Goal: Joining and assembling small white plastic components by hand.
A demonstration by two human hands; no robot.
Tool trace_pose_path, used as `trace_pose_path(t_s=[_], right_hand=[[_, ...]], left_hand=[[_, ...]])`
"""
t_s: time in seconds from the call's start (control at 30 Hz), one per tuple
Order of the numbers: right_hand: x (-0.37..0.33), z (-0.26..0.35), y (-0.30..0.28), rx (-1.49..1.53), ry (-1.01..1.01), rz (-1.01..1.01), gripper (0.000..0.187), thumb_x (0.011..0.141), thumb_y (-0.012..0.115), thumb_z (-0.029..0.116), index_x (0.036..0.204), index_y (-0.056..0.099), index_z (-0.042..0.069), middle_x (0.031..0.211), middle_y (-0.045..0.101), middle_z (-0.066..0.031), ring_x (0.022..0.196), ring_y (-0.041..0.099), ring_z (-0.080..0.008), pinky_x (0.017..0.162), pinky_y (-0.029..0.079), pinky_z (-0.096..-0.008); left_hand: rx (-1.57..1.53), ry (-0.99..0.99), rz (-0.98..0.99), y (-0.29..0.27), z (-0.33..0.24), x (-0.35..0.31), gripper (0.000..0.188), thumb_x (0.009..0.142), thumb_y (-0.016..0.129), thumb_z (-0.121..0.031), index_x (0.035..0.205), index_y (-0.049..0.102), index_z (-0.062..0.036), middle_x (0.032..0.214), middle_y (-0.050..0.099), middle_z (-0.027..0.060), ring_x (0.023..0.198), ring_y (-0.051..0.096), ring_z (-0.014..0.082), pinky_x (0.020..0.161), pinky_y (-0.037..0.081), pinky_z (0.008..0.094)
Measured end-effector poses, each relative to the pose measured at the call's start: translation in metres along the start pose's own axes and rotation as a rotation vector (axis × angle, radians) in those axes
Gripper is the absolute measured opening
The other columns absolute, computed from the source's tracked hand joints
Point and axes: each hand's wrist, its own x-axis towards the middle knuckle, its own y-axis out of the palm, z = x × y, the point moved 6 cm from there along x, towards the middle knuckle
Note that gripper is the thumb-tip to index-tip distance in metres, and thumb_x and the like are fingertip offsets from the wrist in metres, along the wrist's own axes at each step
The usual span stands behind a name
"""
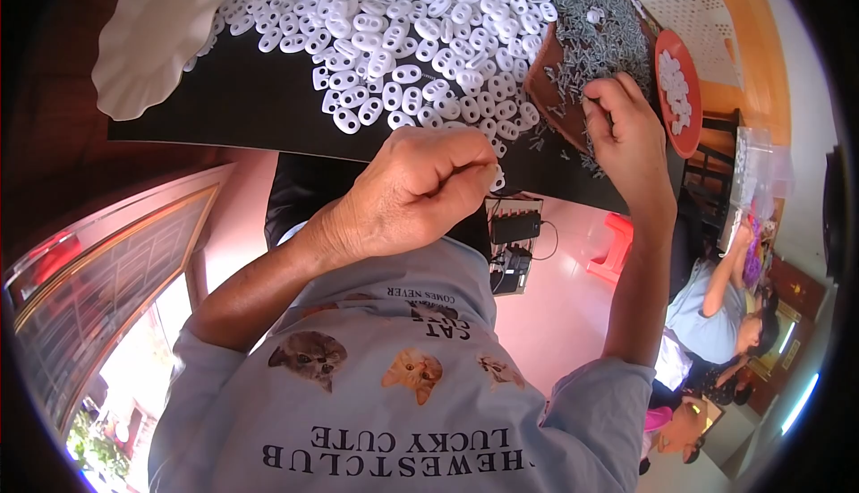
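Note:
My left hand (420, 191) is closed near the table's front edge, pinching a small white plastic piece (498, 178) with holes in it between thumb and forefinger. Just beyond it spreads a heap of similar white oval two-hole pieces (367, 44). To the right, my right hand (625, 126) hovers at the near side of a pile of small grey screws (601, 38). Its fingers are curled with thumb and forefinger together; whatever is between them is too small to make out. The screws lie on a brown tray (548, 90), and some have spilled beside it.
A white wavy-edged dish (157, 32) stands at the far left of the black table (224, 117). An orange-red bowl (684, 146) of white parts sits at the right edge. Below are a rack with black devices (514, 229) and a red stool (612, 250). Other people (711, 323) sit at the right.

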Motion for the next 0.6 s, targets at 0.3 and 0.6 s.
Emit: trace_pose_path(t_s=[0.3,0.6], right_hand=[[0.003,0.000,0.001,0.001,-0.028,-0.012,0.011,0.092,0.062,0.011,0.103,0.061,0.009,0.098,0.063,-0.0106,0.086,0.064,-0.0366,0.071,0.050,-0.0452],[0.006,-0.007,-0.009,-0.024,0.000,-0.087,0.009,0.092,0.062,0.009,0.101,0.060,0.009,0.097,0.062,-0.0112,0.083,0.064,-0.0378,0.069,0.050,-0.0452]], left_hand=[[-0.012,-0.015,-0.004,0.001,-0.001,0.002,0.007,0.096,0.058,-0.003,0.091,0.061,0.0012,0.072,0.057,0.0057,0.062,0.054,0.0146,0.058,0.043,0.0290],[-0.015,-0.027,-0.022,0.000,-0.002,0.003,0.004,0.093,0.060,0.000,0.090,0.059,0.0021,0.071,0.054,0.0106,0.062,0.056,0.0230,0.060,0.047,0.0337]])
